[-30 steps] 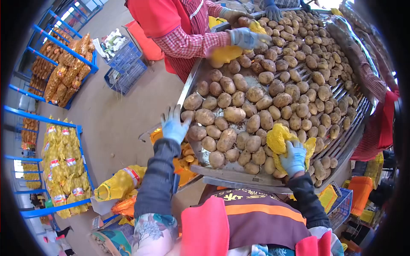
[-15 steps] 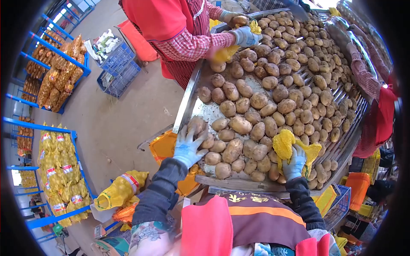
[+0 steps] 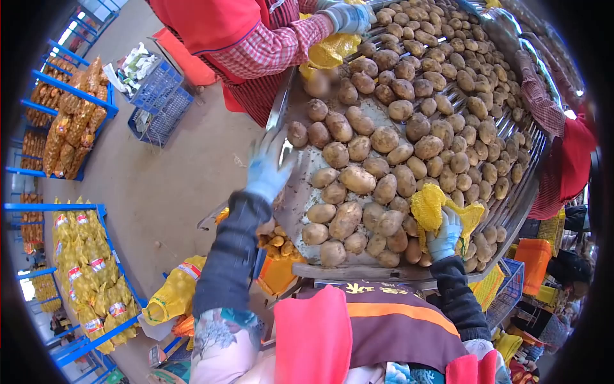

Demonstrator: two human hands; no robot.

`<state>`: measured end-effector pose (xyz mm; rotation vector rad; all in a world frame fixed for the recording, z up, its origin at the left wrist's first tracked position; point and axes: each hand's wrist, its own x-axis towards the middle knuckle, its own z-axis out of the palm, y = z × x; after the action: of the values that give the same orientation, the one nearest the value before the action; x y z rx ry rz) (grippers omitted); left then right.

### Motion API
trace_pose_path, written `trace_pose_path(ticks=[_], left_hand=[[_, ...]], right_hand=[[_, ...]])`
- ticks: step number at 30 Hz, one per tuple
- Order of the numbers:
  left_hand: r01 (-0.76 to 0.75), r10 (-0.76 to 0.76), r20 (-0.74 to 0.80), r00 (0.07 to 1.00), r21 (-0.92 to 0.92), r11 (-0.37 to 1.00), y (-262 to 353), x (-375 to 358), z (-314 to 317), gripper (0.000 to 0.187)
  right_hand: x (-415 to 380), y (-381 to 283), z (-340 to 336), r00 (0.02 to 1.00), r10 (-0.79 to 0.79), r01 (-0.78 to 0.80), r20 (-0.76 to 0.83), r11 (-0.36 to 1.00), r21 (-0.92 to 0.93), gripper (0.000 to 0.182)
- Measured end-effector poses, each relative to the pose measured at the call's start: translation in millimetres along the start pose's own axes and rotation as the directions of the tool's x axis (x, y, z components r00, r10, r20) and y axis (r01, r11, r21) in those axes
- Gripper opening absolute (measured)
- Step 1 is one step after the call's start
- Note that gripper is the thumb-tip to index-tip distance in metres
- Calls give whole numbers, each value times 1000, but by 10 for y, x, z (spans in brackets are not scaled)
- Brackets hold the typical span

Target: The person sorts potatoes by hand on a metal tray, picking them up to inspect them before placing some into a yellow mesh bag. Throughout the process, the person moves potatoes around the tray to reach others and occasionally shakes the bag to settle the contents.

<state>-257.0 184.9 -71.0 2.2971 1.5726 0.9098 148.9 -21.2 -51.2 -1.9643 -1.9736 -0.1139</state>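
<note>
My left hand (image 3: 268, 168), in a blue-and-white glove, is over the left rim of the metal sorting table with its fingers apart. A blurred potato seems to be just below its wrist. Potatoes (image 3: 356, 180) of mixed sizes cover much of the tabletop, most thickly toward the far side. My right hand (image 3: 446, 235), gloved too, has its fingers round a yellow mesh bag (image 3: 427, 206) at the near right of the table. The bag hangs limp and bunched against the potatoes. Below the left rim, an orange crate (image 3: 276, 274) has potatoes in it.
A co-worker in a red-checked sleeve (image 3: 281, 45) handles another yellow mesh bag (image 3: 332, 50) at the far left. Another person's sleeve (image 3: 542, 96) is along the right side. Blue crates (image 3: 163, 102) and a blue rack (image 3: 121, 256) of filled sacks stand on the left.
My left hand has moved forward along the left rim. Potatoes that lay beneath it have left the tabletop, and more show over the crate. My right hand still has the bag.
</note>
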Motion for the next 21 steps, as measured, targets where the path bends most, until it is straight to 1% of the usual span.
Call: trace_pose_path(ticks=[1,3,4,5,7,8,9,11,12,13,14,15,16,17,19,21], left_hand=[[-32,31,43,999,24,999,30,232,104,54],[10,-32,139,990,157,988,19,584,413,65],[69,-132,234,963,258,964,111,746,483,69],[132,-248,303,920,357,925,221,868,561,68],[52,-297,445,845,484,874,545,957,608,71],[191,-375,528,762,371,909,674,973,604,73],[183,-374,534,758,375,909,706,914,611,73],[85,-212,459,863,283,955,755,727,583,74],[107,-177,441,880,178,978,681,607,537,73],[135,-170,464,869,108,985,667,490,399,71],[13,-65,405,912,128,992,506,259,415,65],[15,-27,400,916,34,999,499,114,268,54],[-111,63,369,927,111,988,349,-122,254,52],[-74,18,430,903,114,991,391,-253,133,51],[-175,43,496,867,222,959,391,-449,-15,49],[-179,39,493,869,240,954,333,-477,-8,49]], right_hand=[[3,-16,-3,1000,5,-5,1,1000,-6,46],[35,11,23,1000,4,-4,-17,1000,-13,45],[2,42,50,999,32,-32,9,999,0,48],[-10,74,71,997,59,-60,39,998,14,50],[36,73,84,999,40,-41,21,999,8,51],[50,69,76,999,29,-29,23,1000,9,51],[51,67,75,999,22,-23,24,1000,11,50],[41,82,94,999,35,-36,27,999,26,51],[48,93,101,999,33,-34,30,999,37,51],[77,69,83,999,38,-39,29,998,41,51],[115,22,43,1000,20,-20,1,999,36,47],[143,-1,22,1000,1,0,-25,999,33,44],[143,0,20,1000,6,-5,-20,999,39,44],[136,4,13,1000,9,-9,0,999,42,45],[127,28,8,1000,10,-10,17,999,41,45],[116,31,33,1000,-11,11,-14,998,56,46]])
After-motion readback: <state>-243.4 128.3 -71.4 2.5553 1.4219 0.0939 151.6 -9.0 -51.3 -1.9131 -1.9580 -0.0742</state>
